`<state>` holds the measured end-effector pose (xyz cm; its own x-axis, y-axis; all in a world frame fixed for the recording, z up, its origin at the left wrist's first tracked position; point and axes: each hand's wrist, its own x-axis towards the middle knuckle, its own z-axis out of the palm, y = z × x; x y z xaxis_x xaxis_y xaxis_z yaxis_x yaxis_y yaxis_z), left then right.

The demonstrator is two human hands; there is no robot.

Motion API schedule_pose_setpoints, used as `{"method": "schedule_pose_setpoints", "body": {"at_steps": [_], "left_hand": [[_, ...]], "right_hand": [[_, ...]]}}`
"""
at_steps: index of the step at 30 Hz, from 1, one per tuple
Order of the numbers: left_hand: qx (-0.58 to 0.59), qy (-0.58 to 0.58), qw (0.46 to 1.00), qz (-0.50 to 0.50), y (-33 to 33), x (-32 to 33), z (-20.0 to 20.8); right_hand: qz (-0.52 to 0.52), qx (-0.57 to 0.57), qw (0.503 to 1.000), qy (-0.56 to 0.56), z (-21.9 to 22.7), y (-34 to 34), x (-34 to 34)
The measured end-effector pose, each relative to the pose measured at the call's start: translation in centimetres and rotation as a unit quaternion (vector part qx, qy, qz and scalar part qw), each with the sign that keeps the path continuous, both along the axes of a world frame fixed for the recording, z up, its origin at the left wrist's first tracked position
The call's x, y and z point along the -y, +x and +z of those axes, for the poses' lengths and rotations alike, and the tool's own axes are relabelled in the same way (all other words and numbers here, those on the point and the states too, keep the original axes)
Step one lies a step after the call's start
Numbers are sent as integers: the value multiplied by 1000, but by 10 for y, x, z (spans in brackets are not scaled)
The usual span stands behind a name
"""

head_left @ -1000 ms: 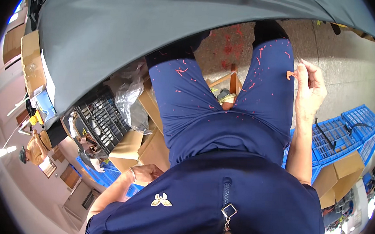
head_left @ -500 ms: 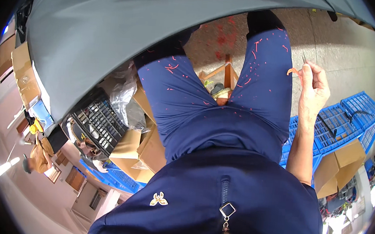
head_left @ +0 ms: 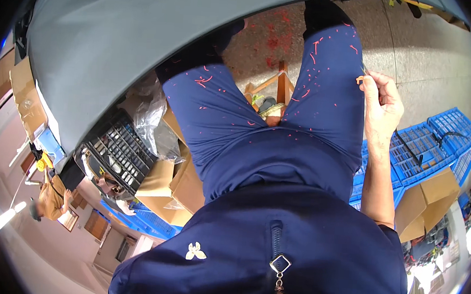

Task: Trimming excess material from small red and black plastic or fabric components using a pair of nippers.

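Note:
My right hand [head_left: 383, 111] is raised beside my right thigh, with thumb and fingers pinched together. From the pinch juts the thin tip of a pointed metal tool [head_left: 365, 72]; its exact kind is too small to make out. A small curled orange piece [head_left: 360, 79] shows at the thumb tip. Red-orange shreds [head_left: 203, 81] lie scattered over my dark blue trousers [head_left: 231, 125]. My left hand is not in view.
A grey-covered surface [head_left: 112, 34] spans the front and left. Blue plastic crates [head_left: 427, 144] and an open cardboard box [head_left: 428, 201] stand at my right. On the left are a black crate [head_left: 118, 149], clear plastic [head_left: 152, 125] and a carton [head_left: 161, 191]. Another person [head_left: 51, 199] is far left.
My right hand has shifted slightly left toward my thigh and turned, so less of the metal tip and orange piece shows. My legs and the surroundings have shifted slightly in the view.

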<state>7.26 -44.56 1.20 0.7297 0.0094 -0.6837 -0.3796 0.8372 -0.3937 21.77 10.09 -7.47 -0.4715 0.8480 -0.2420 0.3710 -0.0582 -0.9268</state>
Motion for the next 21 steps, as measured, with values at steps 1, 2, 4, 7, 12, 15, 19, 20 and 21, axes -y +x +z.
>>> {"method": "schedule_pose_setpoints", "body": {"at_steps": [1, 2, 4, 7, 12, 15, 19, 20, 21], "left_hand": [[1, 5, 1000, -12, -2, 0, -2], [2, 10, 1000, -23, -5, 0, -5], [4, 21, 999, -43, -5, -4, -10], [7, 38, 997, -71, -6, -7, -17], [7, 53, 992, -116, -11, -5, -16], [7, 59, 988, -142, -12, -4, -13], [7, 71, 982, -176, -14, -3, -12], [7, 75, 980, -185, -15, -3, -13], [7, 78, 978, -193, -16, -3, -13]], "right_hand": [[-1, 2, 1000, -6, 1, 1, 1], [-5, 4, 1000, -5, 3, 2, 4], [-15, 11, 1000, -16, 7, 2, 7], [-16, 21, 1000, -16, 5, 7, 8], [-18, 12, 999, -25, 6, 8, 11], [-16, 32, 999, -31, 6, 9, 12], [-15, 27, 999, -33, 6, 11, 12], [-17, 34, 999, -33, 6, 10, 12], [-18, 35, 999, -33, 6, 11, 11]]}}
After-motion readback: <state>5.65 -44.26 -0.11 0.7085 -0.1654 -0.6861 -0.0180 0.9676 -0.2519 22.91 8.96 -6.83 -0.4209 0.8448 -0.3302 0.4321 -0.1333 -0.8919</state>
